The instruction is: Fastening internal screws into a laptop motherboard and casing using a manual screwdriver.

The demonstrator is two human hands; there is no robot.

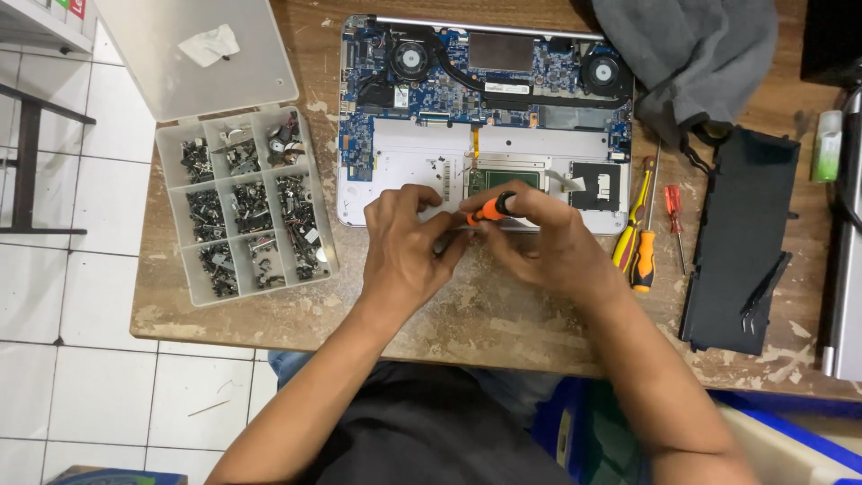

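Screwdriver (491, 208), one, orange-handled, between two hands, left (406, 247) and right (539, 241)

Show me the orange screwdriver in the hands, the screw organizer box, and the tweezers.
orange screwdriver (491, 209), head view, on its orange handle between the fingers.
screw organizer box (175, 193), head view, on its left wall.
tweezers (765, 289), head view, mid-length, lying on the black panel.

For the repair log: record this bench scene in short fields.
Left hand: at the laptop's front edge, beside the tool tip
Right hand: grips orange screwdriver
Laptop: opened, board and two fans exposed
Parts box: lid open, left of laptop, compartments of small screws
Spare screwdrivers: right of laptop
Black panel: far right
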